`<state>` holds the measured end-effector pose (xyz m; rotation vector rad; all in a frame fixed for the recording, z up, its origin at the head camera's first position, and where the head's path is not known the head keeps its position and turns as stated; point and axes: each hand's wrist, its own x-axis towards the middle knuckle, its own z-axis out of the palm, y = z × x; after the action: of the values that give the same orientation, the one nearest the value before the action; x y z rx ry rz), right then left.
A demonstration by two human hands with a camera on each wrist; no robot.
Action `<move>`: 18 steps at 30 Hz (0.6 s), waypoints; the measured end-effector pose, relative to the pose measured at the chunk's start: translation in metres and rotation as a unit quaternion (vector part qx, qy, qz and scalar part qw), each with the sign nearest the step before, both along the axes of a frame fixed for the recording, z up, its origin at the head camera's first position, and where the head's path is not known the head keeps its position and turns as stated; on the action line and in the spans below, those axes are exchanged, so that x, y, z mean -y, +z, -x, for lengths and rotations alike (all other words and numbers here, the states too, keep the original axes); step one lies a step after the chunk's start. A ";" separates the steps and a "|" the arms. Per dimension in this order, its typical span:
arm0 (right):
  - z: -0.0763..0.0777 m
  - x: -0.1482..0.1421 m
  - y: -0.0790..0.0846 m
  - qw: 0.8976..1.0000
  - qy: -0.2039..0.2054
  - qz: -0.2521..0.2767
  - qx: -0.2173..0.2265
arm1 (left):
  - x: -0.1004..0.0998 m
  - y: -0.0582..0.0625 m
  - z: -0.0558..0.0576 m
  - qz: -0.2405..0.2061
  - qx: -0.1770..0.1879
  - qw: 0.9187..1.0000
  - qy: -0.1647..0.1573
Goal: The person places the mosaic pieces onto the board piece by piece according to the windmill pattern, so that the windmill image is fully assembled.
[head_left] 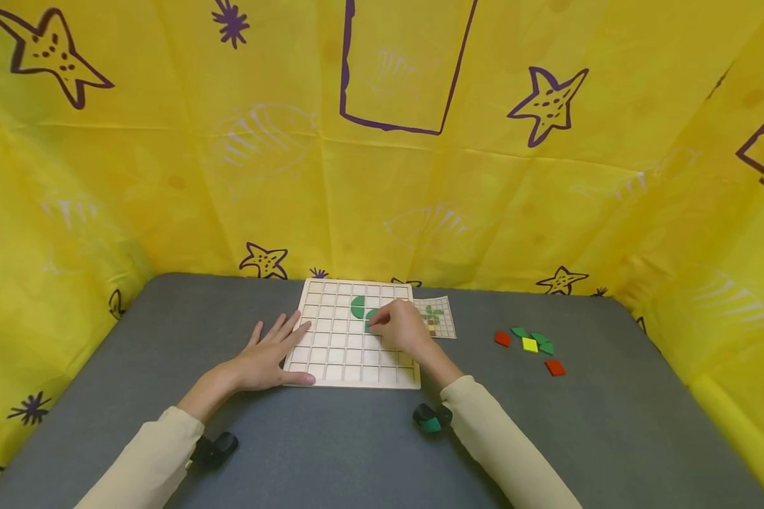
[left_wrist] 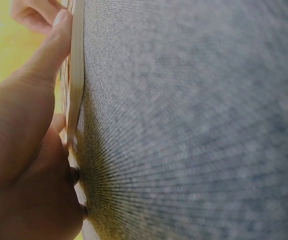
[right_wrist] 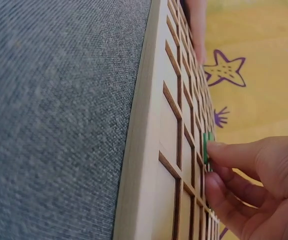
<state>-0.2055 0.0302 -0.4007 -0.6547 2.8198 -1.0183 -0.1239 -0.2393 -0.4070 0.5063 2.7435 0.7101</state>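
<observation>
A pale wooden grid board (head_left: 334, 355) lies on the grey table, with green rounded pieces (head_left: 358, 307) set in its upper cells. My right hand (head_left: 402, 326) pinches a small green piece (right_wrist: 207, 147) between thumb and fingers, right at the board's surface near its middle. At the board's left side rests my left hand (head_left: 262, 360), fingers spread and straight, the thumb along the front edge. Partly behind the right hand, a printed pattern card (head_left: 444, 318) with a small grid sticks out past the board's right edge.
Right of the card lie loose pieces: a yellow square (head_left: 530, 344), two red squares (head_left: 555, 367) and several green leaf-shaped pieces (head_left: 545, 348). Dark bands (head_left: 431, 418) sit under both wrists. A yellow patterned curtain (head_left: 382, 177) surrounds the grey table (head_left: 318, 445) at the back and sides.
</observation>
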 end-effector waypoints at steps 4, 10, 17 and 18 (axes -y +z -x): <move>-0.001 0.001 0.003 1.000 0.010 -0.004 0.007 | 0.000 -0.001 0.000 0.002 -0.001 1.000 0.000; 0.000 -0.004 0.008 1.000 0.031 0.005 0.004 | 0.000 -0.001 0.000 0.000 -0.001 1.000 -0.003; 0.002 -0.020 0.010 1.000 0.025 0.000 -0.016 | 0.000 -0.001 0.000 0.001 -0.007 1.000 -0.003; 0.003 -0.024 0.010 1.000 0.024 -0.001 -0.019 | 0.000 -0.001 0.000 0.001 -0.008 1.000 -0.003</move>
<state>-0.2080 0.0540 -0.3908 -0.7470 2.8224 -1.0046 -0.1243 -0.2390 -0.4082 0.5217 2.7551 0.7036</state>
